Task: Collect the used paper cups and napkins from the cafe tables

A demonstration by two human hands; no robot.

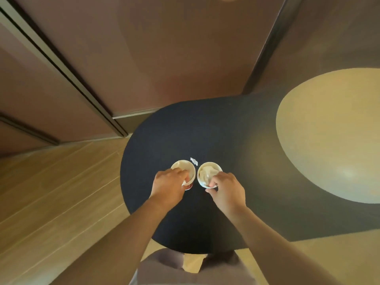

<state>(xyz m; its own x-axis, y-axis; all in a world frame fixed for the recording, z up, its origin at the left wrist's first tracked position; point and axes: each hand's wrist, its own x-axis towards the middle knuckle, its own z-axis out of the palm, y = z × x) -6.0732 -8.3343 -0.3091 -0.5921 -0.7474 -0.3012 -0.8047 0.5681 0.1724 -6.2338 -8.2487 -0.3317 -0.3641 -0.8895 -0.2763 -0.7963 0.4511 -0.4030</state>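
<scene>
The left hand (167, 187) is gripping the left cup (192, 172) by the rim, the right hand (227, 191) pinching the right cup (209, 162) — napkins (205, 174) filling both, red side marking unreadable.

Both bare arms reach forward and down from the body, forearms drawing in towards each other. The left hand (168, 187) lies knuckles up with the wrist nearly straight. Its fingers curl over the near rim of the left paper cup (185, 166), fingertips dipped inside. The right hand (226, 190) is turned a little inward, its fingers curled tight on the near rim of the right paper cup (210, 163). The two hands sit side by side, near but apart. Where either thumb lies, I cannot tell from here.
</scene>
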